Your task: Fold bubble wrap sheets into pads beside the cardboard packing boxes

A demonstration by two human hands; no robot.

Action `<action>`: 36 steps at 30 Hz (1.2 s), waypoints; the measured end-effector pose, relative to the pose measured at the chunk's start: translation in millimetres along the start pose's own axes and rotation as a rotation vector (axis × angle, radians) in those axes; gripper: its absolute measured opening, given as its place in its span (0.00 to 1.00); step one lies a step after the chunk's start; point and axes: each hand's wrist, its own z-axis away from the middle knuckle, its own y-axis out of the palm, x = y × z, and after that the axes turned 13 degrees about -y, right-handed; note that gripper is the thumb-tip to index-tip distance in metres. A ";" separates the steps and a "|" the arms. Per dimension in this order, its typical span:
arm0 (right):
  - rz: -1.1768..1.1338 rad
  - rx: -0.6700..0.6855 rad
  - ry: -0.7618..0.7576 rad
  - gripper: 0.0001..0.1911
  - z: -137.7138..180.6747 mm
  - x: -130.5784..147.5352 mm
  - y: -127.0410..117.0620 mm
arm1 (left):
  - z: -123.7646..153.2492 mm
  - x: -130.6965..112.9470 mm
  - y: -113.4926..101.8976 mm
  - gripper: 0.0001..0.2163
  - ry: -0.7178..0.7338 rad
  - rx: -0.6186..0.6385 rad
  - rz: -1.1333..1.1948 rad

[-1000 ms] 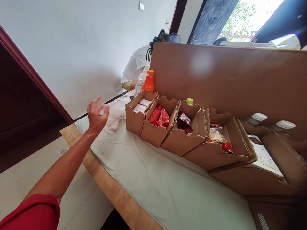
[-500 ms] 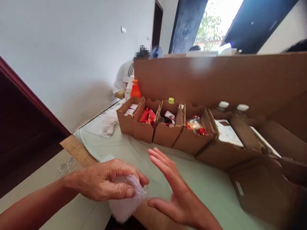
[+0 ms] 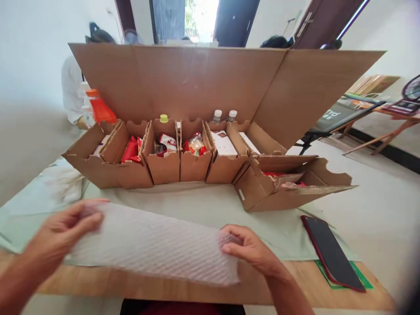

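Observation:
A white sheet of bubble wrap is stretched flat across the near part of the table. My left hand pinches its left end between thumb and fingers. My right hand pinches its right end the same way. Behind the sheet stands a row of open cardboard boxes with red snack packets, a wrapped packet and white cartons inside. Another cardboard box lies tilted to the right of the row.
A tall cardboard screen stands behind the boxes. An orange bottle and a person in white are at the back left. Two clear bottles stand behind the row. A dark phone lies on the table's right. Pale cloth covers the wooden table.
The view swung right along the table. My left hand brought the bubble wrap in from the far left, my right hand took its other end, and both spread it out flat.

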 end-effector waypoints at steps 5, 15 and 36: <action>0.556 -0.334 0.044 0.22 -15.5 -10.1 -46.7 | -36.8 -2.3 92.9 0.31 0.063 -0.017 -0.114; 0.982 -0.327 -0.412 0.14 -33.2 -14.2 36.9 | -10.5 -6.9 129.4 0.23 0.661 -0.341 -0.318; 1.368 -0.182 -0.254 0.24 -23.9 -48.9 -23.3 | -39.2 61.6 138.9 0.26 0.355 -0.368 -0.641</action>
